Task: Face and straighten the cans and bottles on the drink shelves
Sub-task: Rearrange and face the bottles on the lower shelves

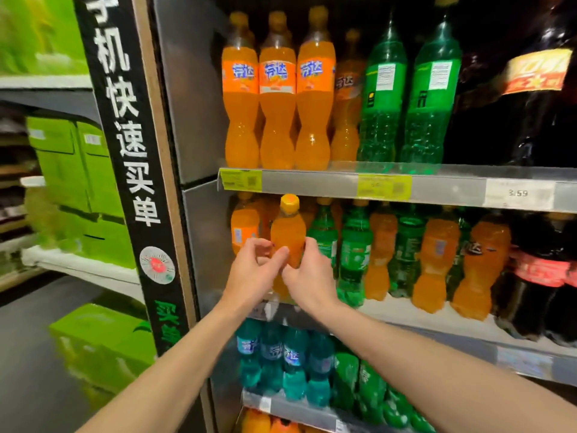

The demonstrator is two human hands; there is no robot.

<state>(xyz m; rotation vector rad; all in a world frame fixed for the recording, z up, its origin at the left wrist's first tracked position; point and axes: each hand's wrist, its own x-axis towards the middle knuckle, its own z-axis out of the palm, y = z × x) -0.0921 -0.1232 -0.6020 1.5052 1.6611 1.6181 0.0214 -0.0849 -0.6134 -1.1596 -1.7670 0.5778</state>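
A small orange soda bottle [288,232] with a yellow cap stands at the front of the middle shelf [406,314], near its left end. My left hand [254,271] and my right hand [309,278] hold it from either side around its lower body, fingers curled on it. Its label is hidden behind my hands. Another orange bottle [245,228] stands behind and to the left, its back label outward. Green and orange bottles [354,248] mix along the same shelf to the right.
The top shelf carries tall orange bottles [276,89], green bottles [384,95] with back labels outward, and dark cola [537,98]. Teal and green bottles [293,364] fill the shelf below. A black signboard [131,151] frames the unit's left side; green cartons [81,189] stack beyond.
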